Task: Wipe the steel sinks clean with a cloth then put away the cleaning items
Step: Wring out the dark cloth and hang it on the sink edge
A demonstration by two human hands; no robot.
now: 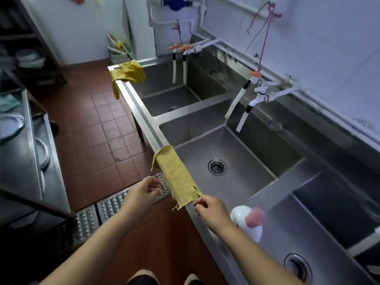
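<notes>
Head view — yellow cloth [177, 177] draped on sink rim [144, 118], between both hands.

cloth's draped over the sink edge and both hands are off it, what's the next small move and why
Probably reach the right hand to the white bottle just beside it and carry it off. The yellow cloth already hangs over the front rim, neither grip holds anything, and the left hand hovers loose, so the bottle looks like the item left to put away.

Bare forearms; dark shoes [144, 277] with pale soles.
</notes>
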